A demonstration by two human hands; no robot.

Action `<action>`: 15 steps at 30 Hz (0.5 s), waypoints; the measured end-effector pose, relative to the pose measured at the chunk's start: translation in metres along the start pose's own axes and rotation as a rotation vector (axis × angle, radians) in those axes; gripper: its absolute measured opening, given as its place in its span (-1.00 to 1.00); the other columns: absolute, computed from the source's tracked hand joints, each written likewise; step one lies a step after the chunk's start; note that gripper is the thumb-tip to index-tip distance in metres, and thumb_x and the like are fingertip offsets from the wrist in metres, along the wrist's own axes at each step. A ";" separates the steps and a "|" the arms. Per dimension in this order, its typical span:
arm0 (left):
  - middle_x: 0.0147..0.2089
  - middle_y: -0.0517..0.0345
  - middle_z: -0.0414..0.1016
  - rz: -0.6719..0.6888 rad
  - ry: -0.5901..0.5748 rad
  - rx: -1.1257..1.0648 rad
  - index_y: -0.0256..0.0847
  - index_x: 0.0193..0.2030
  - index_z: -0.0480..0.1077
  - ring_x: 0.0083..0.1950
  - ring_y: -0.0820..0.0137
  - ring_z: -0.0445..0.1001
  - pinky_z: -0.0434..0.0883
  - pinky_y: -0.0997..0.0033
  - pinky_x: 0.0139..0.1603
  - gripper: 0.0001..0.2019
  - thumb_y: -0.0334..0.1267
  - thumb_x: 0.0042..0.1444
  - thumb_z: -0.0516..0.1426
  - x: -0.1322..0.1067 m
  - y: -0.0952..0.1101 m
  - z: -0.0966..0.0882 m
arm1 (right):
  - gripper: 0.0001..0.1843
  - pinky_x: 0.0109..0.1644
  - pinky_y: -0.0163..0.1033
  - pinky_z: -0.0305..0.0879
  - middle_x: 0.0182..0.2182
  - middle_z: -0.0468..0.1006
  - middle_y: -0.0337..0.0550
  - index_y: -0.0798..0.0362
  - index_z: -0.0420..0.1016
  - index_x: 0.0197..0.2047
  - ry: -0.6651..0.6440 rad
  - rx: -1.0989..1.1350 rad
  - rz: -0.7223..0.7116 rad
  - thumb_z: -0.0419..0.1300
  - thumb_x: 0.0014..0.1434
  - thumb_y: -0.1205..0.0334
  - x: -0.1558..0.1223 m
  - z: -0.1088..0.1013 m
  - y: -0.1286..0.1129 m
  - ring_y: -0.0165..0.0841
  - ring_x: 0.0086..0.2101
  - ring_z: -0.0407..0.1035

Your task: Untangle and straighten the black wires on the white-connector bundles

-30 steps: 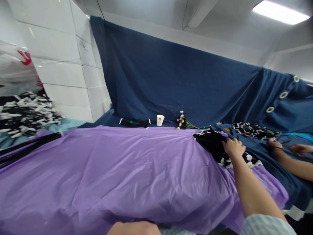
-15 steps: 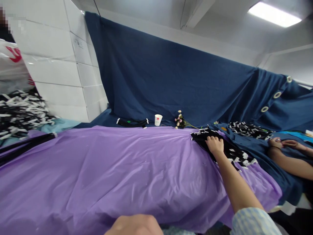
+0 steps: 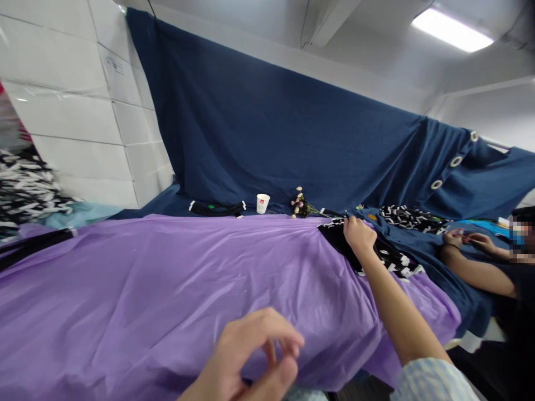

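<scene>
My right hand [image 3: 358, 234] reaches far across the purple sheet [image 3: 167, 289] and rests, fingers curled, on a pile of small black items with white tips [image 3: 388, 256] at the sheet's far right. Its fingers seem to pinch some of them. My left hand [image 3: 246, 356] is raised at the bottom of the view, above the near edge of the sheet, fingers loosely bent with thumb close to the fingertips and nothing visible in it.
A white paper cup [image 3: 262, 203], a small flower sprig [image 3: 301, 207] and a black strap [image 3: 217, 208] lie by the blue curtain [image 3: 271, 128]. Another person's hands [image 3: 468, 240] work at the right beside a second pile [image 3: 412, 217]. More black-and-white items [image 3: 23, 186] heap at the left.
My right hand slid left and farther up the black pile. My left hand rose from the bottom edge into view with fingers bent. The view turned to the right.
</scene>
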State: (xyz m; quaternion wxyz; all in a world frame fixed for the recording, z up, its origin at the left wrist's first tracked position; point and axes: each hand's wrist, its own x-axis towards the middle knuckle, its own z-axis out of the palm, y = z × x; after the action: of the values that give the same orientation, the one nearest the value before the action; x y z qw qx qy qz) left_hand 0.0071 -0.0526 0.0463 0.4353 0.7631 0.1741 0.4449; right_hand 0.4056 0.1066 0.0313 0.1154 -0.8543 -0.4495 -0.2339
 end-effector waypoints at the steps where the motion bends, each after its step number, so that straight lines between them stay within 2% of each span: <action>1: -0.25 0.11 0.57 0.025 -0.004 0.138 -0.06 -0.12 0.48 -0.31 0.41 0.51 0.48 0.45 -0.23 -0.83 -0.13 0.33 0.07 0.011 -0.004 0.002 | -0.64 -0.04 -0.07 0.47 -0.07 0.53 -0.03 0.16 0.45 0.06 0.020 0.024 -0.045 0.18 0.36 0.05 -0.004 -0.009 -0.009 -0.28 -0.13 0.48; 2: -0.12 0.09 0.57 -0.003 0.010 0.291 -0.06 -0.02 0.46 -0.23 0.40 0.53 0.49 0.41 -0.12 -0.81 -0.17 0.33 0.07 0.023 -0.011 0.004 | -0.64 -0.06 -0.07 0.47 -0.09 0.53 -0.04 0.15 0.46 0.04 0.037 0.049 -0.099 0.17 0.37 0.03 -0.010 -0.018 -0.020 -0.28 -0.14 0.48; 3: 0.01 0.02 0.54 0.000 0.008 0.434 -0.10 0.08 0.43 -0.06 0.32 0.54 0.48 0.32 0.03 -0.75 -0.18 0.33 0.07 0.036 -0.020 0.006 | -0.64 -0.07 -0.09 0.46 -0.12 0.53 -0.06 0.15 0.46 0.01 0.052 0.076 -0.159 0.16 0.37 0.02 -0.018 -0.027 -0.031 -0.29 -0.16 0.47; 5: 0.24 -0.22 0.39 0.030 0.053 0.731 -0.24 0.25 0.34 0.27 0.06 0.38 0.35 0.01 0.26 -0.58 -0.19 0.29 0.11 0.062 -0.042 0.012 | -0.64 -0.12 -0.13 0.44 -0.19 0.53 -0.10 0.14 0.48 -0.06 0.079 0.139 -0.292 0.14 0.38 -0.01 -0.041 -0.045 -0.056 -0.33 -0.23 0.46; 7: 0.41 -0.34 0.18 0.001 0.139 1.065 -0.22 0.37 0.24 0.43 -0.17 0.15 0.22 -0.28 0.29 -0.44 -0.23 0.24 0.16 0.086 -0.061 0.015 | -0.63 -0.20 -0.20 0.38 -0.28 0.53 -0.14 0.13 0.49 -0.14 0.095 0.215 -0.439 0.10 0.38 -0.03 -0.070 -0.063 -0.078 -0.37 -0.32 0.42; 8: 0.46 -0.32 0.10 -0.023 0.150 1.195 -0.18 0.41 0.18 0.48 -0.18 0.05 0.13 -0.35 0.32 -0.42 -0.32 0.25 0.13 0.096 -0.068 0.014 | -0.63 -0.26 -0.24 0.33 -0.32 0.53 -0.15 0.11 0.50 -0.17 0.102 0.256 -0.512 0.08 0.38 -0.03 -0.085 -0.072 -0.087 -0.38 -0.37 0.40; 9: 0.44 -0.32 0.15 -0.038 0.117 1.283 -0.18 0.42 0.18 0.48 -0.15 0.05 0.10 -0.32 0.35 -0.45 -0.38 0.28 0.05 0.105 -0.073 0.012 | -0.64 -0.31 -0.28 0.26 -0.36 0.53 -0.14 0.07 0.51 -0.20 0.109 0.297 -0.581 0.07 0.38 -0.02 -0.099 -0.080 -0.094 -0.38 -0.40 0.38; 10: 0.33 -0.32 0.31 -0.069 0.054 1.329 -0.20 0.38 0.23 0.42 -0.10 0.20 0.16 -0.25 0.32 -0.51 -0.41 0.32 -0.03 0.111 -0.075 0.008 | -0.68 -0.34 -0.29 0.20 -0.37 0.54 -0.14 0.04 0.53 -0.19 0.117 0.338 -0.644 0.06 0.37 0.01 -0.112 -0.087 -0.099 -0.38 -0.42 0.37; 11: 0.14 -0.27 0.48 -0.089 0.004 1.336 -0.22 0.29 0.32 0.27 -0.03 0.42 0.30 -0.12 0.24 -0.57 -0.42 0.34 -0.09 0.115 -0.075 0.003 | -0.71 -0.35 -0.29 0.16 -0.38 0.55 -0.14 0.01 0.53 -0.19 0.123 0.375 -0.696 0.06 0.36 0.05 -0.123 -0.092 -0.103 -0.38 -0.42 0.37; 12: -0.04 -0.19 0.57 -0.109 -0.041 1.335 -0.23 0.18 0.40 0.05 0.04 0.57 0.43 0.02 0.07 -0.61 -0.42 0.35 -0.11 0.116 -0.073 -0.002 | -0.73 -0.34 -0.29 0.16 -0.39 0.56 -0.13 -0.01 0.54 -0.20 0.127 0.409 -0.736 0.07 0.36 0.06 -0.131 -0.097 -0.105 -0.37 -0.41 0.37; 14: -0.21 -0.06 0.58 -0.140 -0.086 1.327 -0.22 0.05 0.45 -0.25 0.15 0.63 0.46 0.25 -0.25 -0.68 -0.39 0.34 -0.08 0.114 -0.067 -0.013 | -0.75 -0.26 -0.26 0.21 -0.29 0.60 -0.08 -0.04 0.54 -0.13 0.134 0.465 -0.771 0.10 0.34 0.04 -0.139 -0.101 -0.106 -0.30 -0.31 0.42; 15: -0.21 -0.04 0.58 -0.146 -0.096 1.326 -0.21 0.04 0.43 -0.29 0.17 0.62 0.43 0.32 -0.33 -0.71 -0.39 0.33 -0.06 0.112 -0.063 -0.018 | -0.74 -0.20 -0.23 0.25 -0.19 0.61 -0.03 -0.04 0.54 -0.07 0.131 0.486 -0.770 0.11 0.34 0.04 -0.140 -0.100 -0.105 -0.24 -0.23 0.44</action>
State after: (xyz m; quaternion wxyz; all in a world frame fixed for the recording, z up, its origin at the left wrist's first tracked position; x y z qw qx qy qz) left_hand 0.0604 0.0645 0.0579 -0.0898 0.8743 0.4424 0.1786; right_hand 0.2215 0.0258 0.0464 0.2453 -0.5565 -0.7679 -0.2012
